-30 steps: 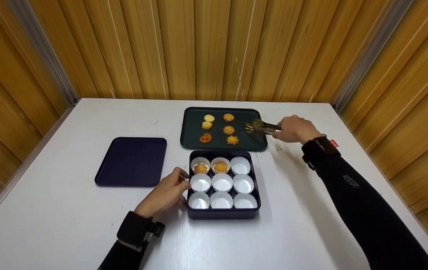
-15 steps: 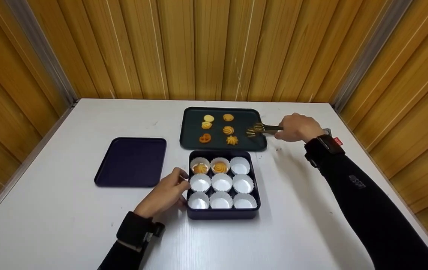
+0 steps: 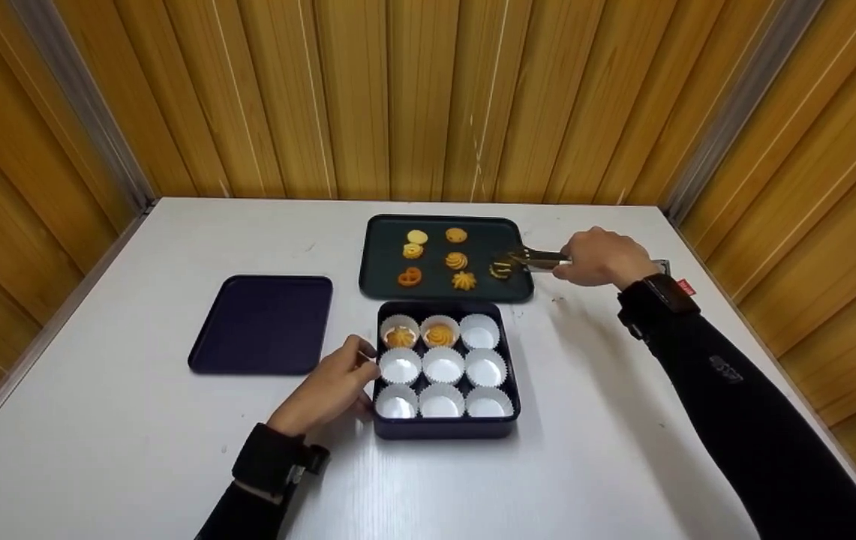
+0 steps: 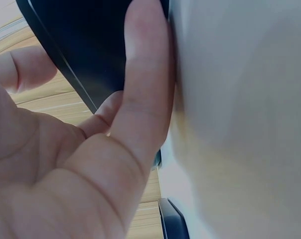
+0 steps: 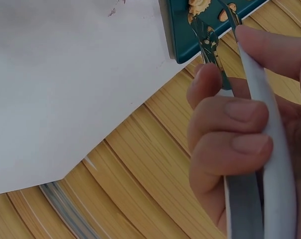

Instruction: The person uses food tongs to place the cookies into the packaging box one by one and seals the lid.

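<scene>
My right hand (image 3: pixel 602 256) grips a pair of serving tongs (image 3: pixel 544 259), fingers curled round the pale handles in the right wrist view. The tongs' gold-coloured tips are low over the right part of a dark green tray (image 3: pixel 390 225). A cookie (image 5: pixel 199 6) shows right by one tip in the right wrist view. My left hand (image 3: pixel 331 382) rests against the left side of a dark purple square box (image 3: pixel 446 429), extended fingers along its wall. White paper cups (image 3: pixel 443 366) fill the box in rows; two back cups hold a star-shaped cookie (image 3: pixel 400 337) and a swirl cookie (image 3: pixel 440 335).
On the green tray lie several more cookies, among them a pretzel cookie (image 3: pixel 409 277), a star cookie (image 3: pixel 464 280), a swirl cookie (image 3: pixel 456 261) and a round pale cookie (image 3: pixel 417 237). A dark purple square lid (image 3: pixel 262 324) lies left of the box. Wood-patterned walls (image 3: pixel 428 97) surround the white table (image 3: pixel 593 450).
My right hand has shifted slightly right, and the tongs' tips have moved a little toward the tray's near right part. The left hand and the box stay in place.
</scene>
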The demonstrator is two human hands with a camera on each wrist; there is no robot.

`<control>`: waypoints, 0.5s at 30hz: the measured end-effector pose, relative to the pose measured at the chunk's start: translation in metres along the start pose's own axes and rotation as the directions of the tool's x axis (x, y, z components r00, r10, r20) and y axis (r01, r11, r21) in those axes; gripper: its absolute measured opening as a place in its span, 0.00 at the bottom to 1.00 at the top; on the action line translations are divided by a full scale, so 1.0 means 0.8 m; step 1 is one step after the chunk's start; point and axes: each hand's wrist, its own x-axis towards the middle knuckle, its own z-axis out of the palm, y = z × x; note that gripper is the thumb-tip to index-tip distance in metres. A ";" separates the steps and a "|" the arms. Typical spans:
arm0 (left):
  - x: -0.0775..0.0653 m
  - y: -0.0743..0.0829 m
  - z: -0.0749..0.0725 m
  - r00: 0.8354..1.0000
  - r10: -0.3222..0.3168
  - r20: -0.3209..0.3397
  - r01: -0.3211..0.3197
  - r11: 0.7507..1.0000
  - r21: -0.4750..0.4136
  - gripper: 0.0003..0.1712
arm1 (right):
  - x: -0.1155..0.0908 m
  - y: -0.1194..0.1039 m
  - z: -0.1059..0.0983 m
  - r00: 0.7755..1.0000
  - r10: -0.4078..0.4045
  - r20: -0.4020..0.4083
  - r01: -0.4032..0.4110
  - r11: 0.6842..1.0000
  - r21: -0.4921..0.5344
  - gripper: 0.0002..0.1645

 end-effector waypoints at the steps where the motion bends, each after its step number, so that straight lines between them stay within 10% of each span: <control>1: 0.000 0.000 0.000 1.000 -0.001 0.001 0.001 1.000 -0.007 0.17 | 0.000 0.000 0.000 1.000 -0.005 -0.002 0.005 1.000 -0.001 0.30; 15: -0.001 0.001 -0.001 1.000 -0.006 0.004 0.006 1.000 -0.015 0.18 | 0.000 -0.005 0.005 1.000 0.002 0.003 -0.002 1.000 0.020 0.29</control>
